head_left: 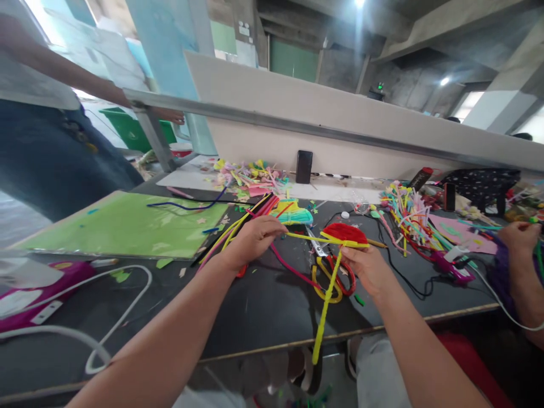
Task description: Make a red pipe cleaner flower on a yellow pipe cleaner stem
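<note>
My right hand (pixel 365 265) grips a red half-round piece (pixel 345 233) with a yellow strip along its lower edge. From it a twisted yellow stem (pixel 326 309) hangs past the table's front edge. Pinched in my left hand (pixel 256 238) is the end of a thin yellow stem (pixel 306 237), stretched across to the red piece. Scissors (pixel 319 249) with red handles lie on the table under and between my hands. Beside my left hand is a bundle of colored stems (pixel 263 205), next to a yellow and turquoise piece (pixel 294 212).
A green mat (pixel 127 226) lies at left, with a purple power strip (pixel 55 289) and white cable nearer. A phone (pixel 304 166) leans on the white partition (pixel 263 144). Piles of stems (pixel 410 212) sit behind. A person stands at left; another person's hand (pixel 521 235) is at right.
</note>
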The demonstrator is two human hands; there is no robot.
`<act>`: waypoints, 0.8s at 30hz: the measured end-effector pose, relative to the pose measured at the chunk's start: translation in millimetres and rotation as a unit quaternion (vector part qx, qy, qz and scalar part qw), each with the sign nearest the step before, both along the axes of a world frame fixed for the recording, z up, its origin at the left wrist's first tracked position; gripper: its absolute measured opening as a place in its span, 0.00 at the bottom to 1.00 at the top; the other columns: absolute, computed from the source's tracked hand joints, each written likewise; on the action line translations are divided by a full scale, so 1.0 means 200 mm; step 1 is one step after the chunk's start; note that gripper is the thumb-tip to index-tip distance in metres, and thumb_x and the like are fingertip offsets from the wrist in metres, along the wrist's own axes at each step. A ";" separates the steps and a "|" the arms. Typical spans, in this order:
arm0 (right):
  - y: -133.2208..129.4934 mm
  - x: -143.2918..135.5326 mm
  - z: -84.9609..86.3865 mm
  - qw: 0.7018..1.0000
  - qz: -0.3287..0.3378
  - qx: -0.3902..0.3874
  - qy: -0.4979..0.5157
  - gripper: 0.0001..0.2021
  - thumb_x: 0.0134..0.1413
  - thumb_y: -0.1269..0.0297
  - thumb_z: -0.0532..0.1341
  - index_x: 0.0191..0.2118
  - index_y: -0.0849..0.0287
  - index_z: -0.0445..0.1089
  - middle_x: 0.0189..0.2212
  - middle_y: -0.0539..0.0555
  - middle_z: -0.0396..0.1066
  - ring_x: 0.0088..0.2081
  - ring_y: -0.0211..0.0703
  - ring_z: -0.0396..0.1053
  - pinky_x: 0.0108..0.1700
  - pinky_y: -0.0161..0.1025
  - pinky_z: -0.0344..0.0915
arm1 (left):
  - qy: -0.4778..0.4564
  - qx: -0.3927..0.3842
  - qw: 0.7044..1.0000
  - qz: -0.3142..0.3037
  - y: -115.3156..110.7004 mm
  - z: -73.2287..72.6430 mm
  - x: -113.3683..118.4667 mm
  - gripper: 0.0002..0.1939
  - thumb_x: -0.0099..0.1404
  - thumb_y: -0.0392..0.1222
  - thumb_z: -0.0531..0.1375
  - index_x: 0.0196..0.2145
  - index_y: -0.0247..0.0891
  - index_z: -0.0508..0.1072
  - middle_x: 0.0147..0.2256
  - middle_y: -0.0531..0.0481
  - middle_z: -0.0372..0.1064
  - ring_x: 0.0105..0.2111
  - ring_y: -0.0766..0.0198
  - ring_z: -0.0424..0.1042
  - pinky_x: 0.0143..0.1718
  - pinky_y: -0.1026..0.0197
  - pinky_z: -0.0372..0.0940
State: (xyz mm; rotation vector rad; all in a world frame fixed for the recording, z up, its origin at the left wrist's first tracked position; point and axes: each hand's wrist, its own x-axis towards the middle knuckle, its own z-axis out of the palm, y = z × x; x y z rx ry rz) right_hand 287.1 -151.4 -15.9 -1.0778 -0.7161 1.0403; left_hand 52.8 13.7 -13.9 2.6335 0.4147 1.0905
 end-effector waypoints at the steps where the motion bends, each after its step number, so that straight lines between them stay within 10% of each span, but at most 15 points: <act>1: 0.00 0.00 0.00 1.000 0.001 -0.003 0.000 0.14 0.36 0.68 0.71 0.35 0.56 0.76 0.32 0.50 0.76 0.32 0.40 0.71 0.38 0.37 0.67 | 0.002 0.005 1.000 0.002 0.01 0.00 0.00 0.14 0.64 0.35 0.51 0.38 0.40 0.77 0.36 0.46 0.75 0.41 0.62 0.71 0.44 0.60 0.66; 13: 0.03 -0.05 -0.06 0.993 0.057 -0.039 -0.094 0.16 0.37 0.65 0.70 0.38 0.58 0.77 0.34 0.53 0.77 0.36 0.45 0.72 0.38 0.39 0.66 | 0.038 0.035 0.997 -0.055 -0.07 -0.04 0.09 0.14 0.65 0.34 0.51 0.41 0.39 0.76 0.38 0.45 0.72 0.40 0.62 0.70 0.44 0.60 0.64; 19: 0.06 -0.03 -0.07 0.998 -0.022 -0.048 -0.017 0.15 0.32 0.66 0.72 0.33 0.59 0.77 0.30 0.52 0.77 0.31 0.43 0.73 0.38 0.40 0.68 | -0.048 0.121 0.984 0.123 -0.12 -0.01 0.07 0.12 0.63 0.41 0.56 0.44 0.43 0.74 0.49 0.43 0.64 0.51 0.54 0.63 0.53 0.49 0.56; 24: 0.08 -0.08 -0.08 0.999 -0.037 -0.010 0.006 0.14 0.32 0.68 0.72 0.33 0.59 0.77 0.31 0.51 0.77 0.34 0.43 0.74 0.39 0.38 0.69 | -0.018 0.188 0.981 0.041 -0.28 0.01 0.13 0.09 0.62 0.41 0.57 0.39 0.43 0.75 0.47 0.44 0.64 0.48 0.55 0.62 0.50 0.50 0.56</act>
